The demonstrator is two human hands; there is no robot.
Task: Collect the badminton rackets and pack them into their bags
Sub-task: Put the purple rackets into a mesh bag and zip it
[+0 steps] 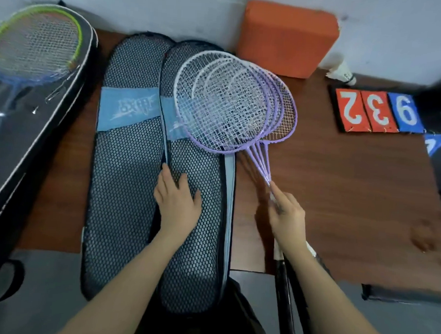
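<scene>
1. The purple rackets [233, 103], several stacked and fanned, are held up over the right edge of the nearer mesh bag [194, 216], heads toward the wall; bunching them likely lets all go in together.
2. The right hand [285, 216] is closed around their shafts where these converge, the dark handles [288, 298] running back under the wrist, so one hand steers the whole bundle.
3. The left hand [178, 203] lies flat and open on that mesh bag, gripping nothing; it seems to pin the bag so it won't slide, or to feel for the opening along the zip edge.
4. A second mesh bag [125, 162] lies just beside it, partly overlapped.
5. Farther left, a black bag [37, 136] holds a green racket [37, 42] behind a clear panel, apparently already packed.
6. On the brown table [339, 211] near the wall sit an orange block [287, 40], a shuttlecock [343, 73] and number cards [375, 111], well clear of the work.
</scene>
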